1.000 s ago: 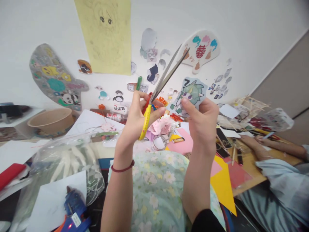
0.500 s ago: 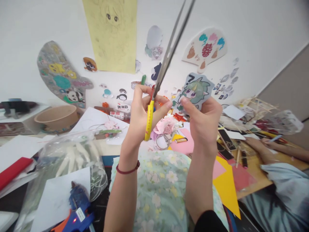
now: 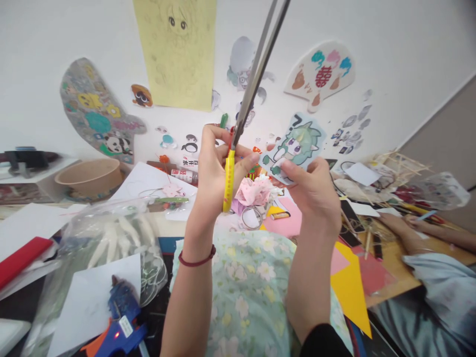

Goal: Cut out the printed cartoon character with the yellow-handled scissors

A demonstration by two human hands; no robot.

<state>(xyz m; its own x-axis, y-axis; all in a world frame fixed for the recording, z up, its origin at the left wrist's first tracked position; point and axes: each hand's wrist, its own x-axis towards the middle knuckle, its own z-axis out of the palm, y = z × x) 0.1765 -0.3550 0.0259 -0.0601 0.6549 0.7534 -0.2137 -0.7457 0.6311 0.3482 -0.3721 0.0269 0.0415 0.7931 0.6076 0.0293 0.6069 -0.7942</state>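
My left hand [image 3: 210,171] is closed around the handles of a pair of scissors [image 3: 229,181], which have a yellow grip and a red part near the fingers. Their long metal blades point upward and stand slightly apart. A paper cutout [image 3: 297,141] of a green-haired cartoon character is pinched by my right hand [image 3: 318,196], thumb on its printed front. The scissor blades are apart from the cutout. Some fingers of my right hand are hidden behind it.
A blue and orange glue gun [image 3: 122,334] with a red light lies at lower left near a plastic bag [image 3: 111,243]. Pink crumpled fabric [image 3: 256,191] and yellow paper [image 3: 345,287] lie ahead and right. Another person's hand [image 3: 396,228] rests on the wooden table at right.
The cutout has turned in my right hand and dropped a little. My left hand still grips the scissors, which have shifted slightly left. The whole view has moved slightly.
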